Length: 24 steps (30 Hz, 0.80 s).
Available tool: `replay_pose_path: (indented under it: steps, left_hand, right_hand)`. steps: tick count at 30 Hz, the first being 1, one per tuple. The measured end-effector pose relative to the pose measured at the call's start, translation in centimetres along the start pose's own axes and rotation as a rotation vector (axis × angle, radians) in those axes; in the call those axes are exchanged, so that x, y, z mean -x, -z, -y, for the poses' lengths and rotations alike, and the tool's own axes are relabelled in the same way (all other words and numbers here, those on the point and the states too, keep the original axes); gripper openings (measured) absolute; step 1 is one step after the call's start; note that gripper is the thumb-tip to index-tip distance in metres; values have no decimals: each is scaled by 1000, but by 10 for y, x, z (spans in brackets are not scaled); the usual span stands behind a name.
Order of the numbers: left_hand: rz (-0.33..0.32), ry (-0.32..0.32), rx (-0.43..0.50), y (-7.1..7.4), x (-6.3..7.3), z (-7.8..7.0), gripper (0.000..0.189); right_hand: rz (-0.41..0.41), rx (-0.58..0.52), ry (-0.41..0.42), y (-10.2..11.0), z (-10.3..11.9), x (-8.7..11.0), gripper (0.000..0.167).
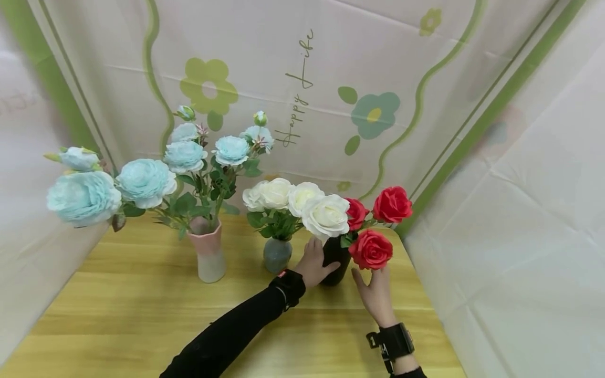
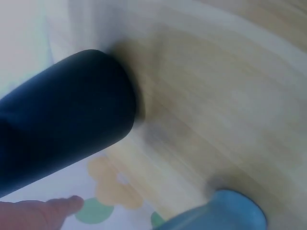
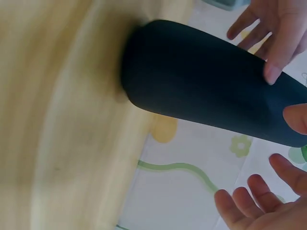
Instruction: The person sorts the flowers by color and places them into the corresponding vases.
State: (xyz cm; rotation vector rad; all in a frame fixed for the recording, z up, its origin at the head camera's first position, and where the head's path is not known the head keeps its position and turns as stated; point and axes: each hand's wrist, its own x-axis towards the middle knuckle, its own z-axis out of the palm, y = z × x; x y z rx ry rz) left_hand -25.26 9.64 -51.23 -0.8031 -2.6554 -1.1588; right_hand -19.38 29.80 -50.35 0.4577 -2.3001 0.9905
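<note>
A black vase point(image 1: 334, 265) with red roses point(image 1: 372, 249) stands on the right part of the table. My left hand point(image 1: 315, 266) is at the vase's left side. In the right wrist view its thumb lies across the black vase point(image 3: 201, 79), and its other fingers are spread on the far side. The left wrist view has one fingertip point(image 2: 67, 205) apart from the black wall. My right hand point(image 1: 376, 295) is at the vase's right under the lowest rose, fingers loosely bent around air; whether its thumb touches the vase, I cannot tell.
Left of the black vase is a small grey-blue vase point(image 1: 277, 256) with white roses point(image 1: 326, 216). Farther left a pink-and-white vase point(image 1: 210, 257) holds pale blue flowers point(image 1: 146, 182) that spread wide. Printed cloth point(image 1: 293, 63) hangs behind the wooden table point(image 1: 142, 310).
</note>
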Motion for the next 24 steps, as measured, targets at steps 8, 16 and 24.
replay_pose_path:
  steps: [8,16,24]
  left_hand:
    - [66,-1,0,21,30,-5,67]
    - [-17,-97,-81,45,71,12,54]
    - [-10,-4,-83,94,127,40,49]
  right_hand:
    - [71,46,-158,0,15,28,25]
    - [175,75,-213,-3,29,38,28]
    - [187,147,-204,-5,33,40,35]
